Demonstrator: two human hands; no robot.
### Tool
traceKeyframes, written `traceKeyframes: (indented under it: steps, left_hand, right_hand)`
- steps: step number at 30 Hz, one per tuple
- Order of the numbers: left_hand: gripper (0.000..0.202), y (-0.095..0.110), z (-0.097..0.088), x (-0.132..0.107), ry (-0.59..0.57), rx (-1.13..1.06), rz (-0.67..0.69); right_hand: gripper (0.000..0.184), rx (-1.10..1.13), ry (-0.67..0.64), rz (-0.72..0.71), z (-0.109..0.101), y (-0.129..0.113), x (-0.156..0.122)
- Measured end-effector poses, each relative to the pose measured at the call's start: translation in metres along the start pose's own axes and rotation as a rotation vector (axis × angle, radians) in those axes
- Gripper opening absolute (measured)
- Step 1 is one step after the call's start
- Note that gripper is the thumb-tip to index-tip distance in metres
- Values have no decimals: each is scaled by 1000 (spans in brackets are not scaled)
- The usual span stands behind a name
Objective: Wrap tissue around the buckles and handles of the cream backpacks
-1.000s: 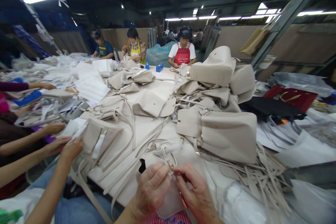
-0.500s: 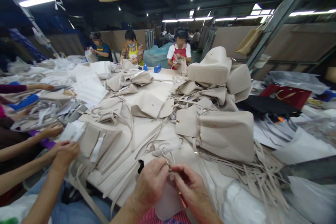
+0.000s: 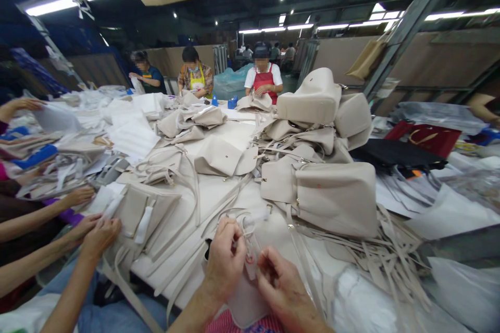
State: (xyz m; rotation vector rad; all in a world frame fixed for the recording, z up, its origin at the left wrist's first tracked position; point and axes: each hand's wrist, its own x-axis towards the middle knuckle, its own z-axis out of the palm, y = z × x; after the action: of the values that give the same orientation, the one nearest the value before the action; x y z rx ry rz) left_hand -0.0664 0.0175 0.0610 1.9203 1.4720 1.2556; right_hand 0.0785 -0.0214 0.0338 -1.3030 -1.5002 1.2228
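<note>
My left hand [image 3: 224,257] is closed, fingers curled and pinched beside thin pale straps [image 3: 247,226]; what sits in the pinch is hidden. To its right, my right hand [image 3: 279,278] is also closed, thumb against curled fingers, and I cannot make out what it grips. Between the hands hangs a small tab with a pinkish ring [image 3: 250,258]. Below them a light beige bag panel [image 3: 248,299] with a rounded lower edge lies over my lap. A beige backpack-like bag [image 3: 336,197] rests on its side on the table beyond my right hand.
More beige bags [image 3: 308,101] are piled at centre right, with loose straps [image 3: 398,260] below. At left, co-workers' hands [image 3: 99,234] work on another beige bag [image 3: 150,213]. Clear plastic [image 3: 363,302] lies at lower right. Several people work across the table [image 3: 219,192].
My hands have moved slightly apart, uncovering the tab and pinkish ring. The orange piece under my right hand is out of sight. At far left, a co-worker's hand has lifted a white sheet.
</note>
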Motion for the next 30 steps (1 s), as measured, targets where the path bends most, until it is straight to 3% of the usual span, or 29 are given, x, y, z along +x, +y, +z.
traceKeyframes:
  steps: [2, 5, 8, 11, 14, 17, 20, 22, 24, 27, 30]
  left_hand:
    - [16, -2, -2, 4, 6, -54, -70]
    - [11, -1, -5, -3, -68, -190, -244]
    - [19, 5, -1, -16, -225, -381, -500]
    - [29, 10, 10, -23, -385, -538, -603]
    - [35, 11, 22, -17, -270, -611, -637]
    - [36, 10, 26, -7, -161, -668, -677]
    - [32, 10, 22, -3, -245, -808, -749]
    - [30, 10, 18, -6, -324, -905, -822]
    - [32, 9, 14, -14, -407, -948, -907]
    - [34, 4, 10, -28, -462, -980, -993]
    - [30, 0, 10, -34, -463, -989, -1011]
  right_hand:
    - [14, 89, -48, 63, -4, 1, -5]
    - [17, 338, 26, 165, -13, 9, -14]
    - [19, 459, 77, 194, -18, 21, -22]
    - [19, 403, -25, 210, -14, 31, -29]
    - [19, 304, -185, 224, -8, 30, -36]
    - [14, 265, -168, 230, -9, 13, -39]
    - [11, 339, -109, 315, -19, -2, -38]
    - [11, 404, -32, 357, -31, 2, -39]
    - [16, 351, 114, 347, -48, 19, -49]
    - [24, 36, 326, 325, -75, 68, -83]
    - [31, -349, 298, 413, -93, 127, -126]
